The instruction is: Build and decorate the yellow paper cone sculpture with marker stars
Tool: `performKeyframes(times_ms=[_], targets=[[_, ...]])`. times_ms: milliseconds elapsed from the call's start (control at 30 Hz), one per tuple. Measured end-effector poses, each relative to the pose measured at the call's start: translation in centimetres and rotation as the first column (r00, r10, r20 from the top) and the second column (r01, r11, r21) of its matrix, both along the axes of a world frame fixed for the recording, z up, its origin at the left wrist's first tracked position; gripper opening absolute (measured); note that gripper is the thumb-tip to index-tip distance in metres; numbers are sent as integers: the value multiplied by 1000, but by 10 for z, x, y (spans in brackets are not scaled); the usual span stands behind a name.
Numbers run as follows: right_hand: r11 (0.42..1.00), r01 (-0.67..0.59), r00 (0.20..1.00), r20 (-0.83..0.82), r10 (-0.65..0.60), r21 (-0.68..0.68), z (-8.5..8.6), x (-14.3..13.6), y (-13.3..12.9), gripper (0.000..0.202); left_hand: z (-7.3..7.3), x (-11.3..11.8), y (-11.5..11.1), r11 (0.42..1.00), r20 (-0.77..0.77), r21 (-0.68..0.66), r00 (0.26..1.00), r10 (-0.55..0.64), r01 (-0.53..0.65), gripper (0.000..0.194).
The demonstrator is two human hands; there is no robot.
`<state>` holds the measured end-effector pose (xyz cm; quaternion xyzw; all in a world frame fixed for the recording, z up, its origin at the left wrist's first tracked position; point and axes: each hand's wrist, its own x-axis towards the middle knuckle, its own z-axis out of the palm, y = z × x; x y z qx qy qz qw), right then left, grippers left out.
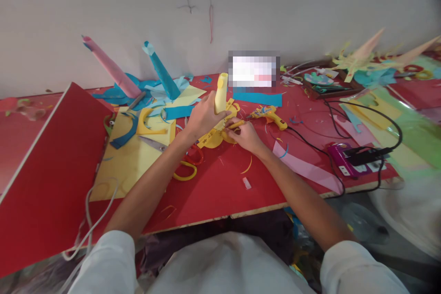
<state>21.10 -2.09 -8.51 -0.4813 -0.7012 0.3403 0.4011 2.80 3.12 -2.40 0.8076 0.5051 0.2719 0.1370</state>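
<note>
Near the centre of the frame, my left hand (206,115) grips the pale yellow paper tube (221,95) over the yellow cutout (212,140); my right hand (246,135) pinches a slim yellow piece (236,125) beside it. I'd brace the tube steadily, squeezing lightly to avoid creases.
</note>
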Motion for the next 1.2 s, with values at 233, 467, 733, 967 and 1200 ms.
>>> performKeyframes(times_ms=[233, 467, 733, 967, 1200], targets=[[1000, 21, 1000, -8, -21, -7, 1, -1, -2, 11, 2, 0, -2, 1000, 19, -5, 1000, 0, 0, 40], [999, 12, 1000, -21, -12, -32, 0, -1, -2, 12, 3, 1, -2, 1000, 23, -10, 1000, 2, -2, 38], [1000, -16, 1000, 7, 16, 11, -1, -1, -1, 18, 3, 1, -3, 1000, 30, -9, 1000, 2, -2, 37], [1000, 14, 1000, -16, -14, -10, -1, 1, 0, 17, 1, 1, -2, 1000, 24, -10, 1000, 0, 0, 38], [1000, 12, 1000, -24, -12, -10, -2, -1, 0, 18, 0, 0, -1, 1000, 21, 3, 1000, 6, -6, 39]])
